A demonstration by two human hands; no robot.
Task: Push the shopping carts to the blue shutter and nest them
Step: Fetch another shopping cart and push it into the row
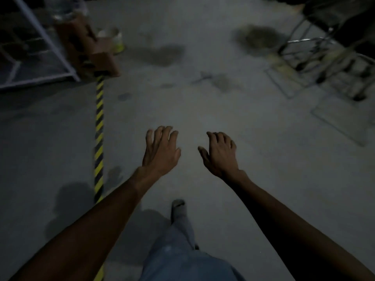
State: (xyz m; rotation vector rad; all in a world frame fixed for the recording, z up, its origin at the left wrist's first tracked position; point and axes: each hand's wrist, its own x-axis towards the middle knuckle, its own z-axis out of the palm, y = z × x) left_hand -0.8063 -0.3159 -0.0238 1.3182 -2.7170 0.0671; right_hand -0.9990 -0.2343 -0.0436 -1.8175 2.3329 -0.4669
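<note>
Both my arms reach forward over a dim grey concrete floor. My left hand [161,150] has its fingers spread and holds nothing. My right hand [220,154] hangs with loosely bent fingers, also holding nothing. A metal shopping cart [328,63], blurred, stands at the upper right, well ahead of my right hand and apart from both hands. No blue shutter shows in this view.
A yellow-and-black hazard stripe [99,138] runs along the floor left of my left arm. A white-framed metal rack [40,57] and brown cardboard boxes [87,49] stand at the upper left. Dark stains [160,55] mark the floor ahead. My leg and foot [178,207] show below.
</note>
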